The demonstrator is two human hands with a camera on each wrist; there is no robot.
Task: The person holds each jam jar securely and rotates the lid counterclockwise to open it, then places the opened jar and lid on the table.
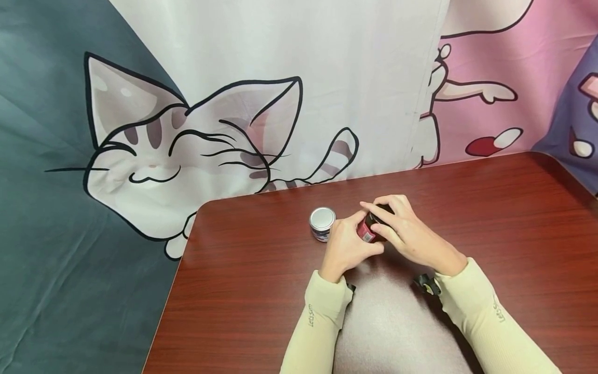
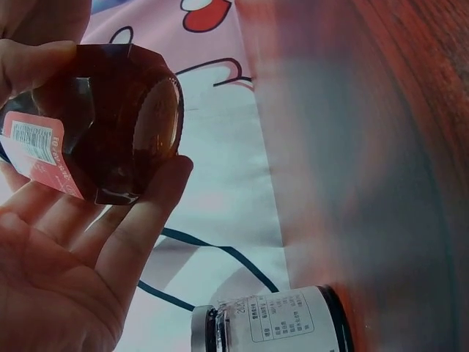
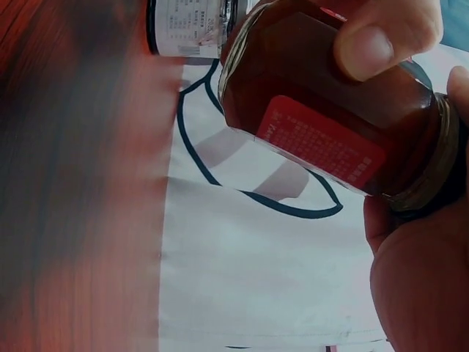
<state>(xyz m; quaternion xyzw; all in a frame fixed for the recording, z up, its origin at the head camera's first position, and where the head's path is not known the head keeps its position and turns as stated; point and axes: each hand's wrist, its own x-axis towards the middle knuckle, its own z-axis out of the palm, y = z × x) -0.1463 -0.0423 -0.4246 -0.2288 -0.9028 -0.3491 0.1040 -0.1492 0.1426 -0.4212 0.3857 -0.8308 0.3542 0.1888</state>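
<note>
A brown, faceted glass jar (image 2: 110, 139) with a red label is held tilted above the table between both hands. My left hand (image 1: 348, 239) grips the jar's body, its thumb and fingers on opposite sides of the glass. On the dark lid (image 3: 443, 191) at the other end, my right hand (image 1: 408, 234) has its fingers curled round the rim. The head view shows little of this jar, as the hands cover most of it. Just left of the left hand stands a second jar (image 1: 322, 222) with a silver lid and a printed label, upright and untouched.
The reddish-brown wooden table (image 1: 243, 291) has a bright glare patch in front of the hands. A cloth (image 1: 374, 62) printed with cartoon cats hangs along its back edge. Long pale sleeves (image 1: 322, 317) cover both forearms, with small black devices (image 1: 427, 284) at the wrists.
</note>
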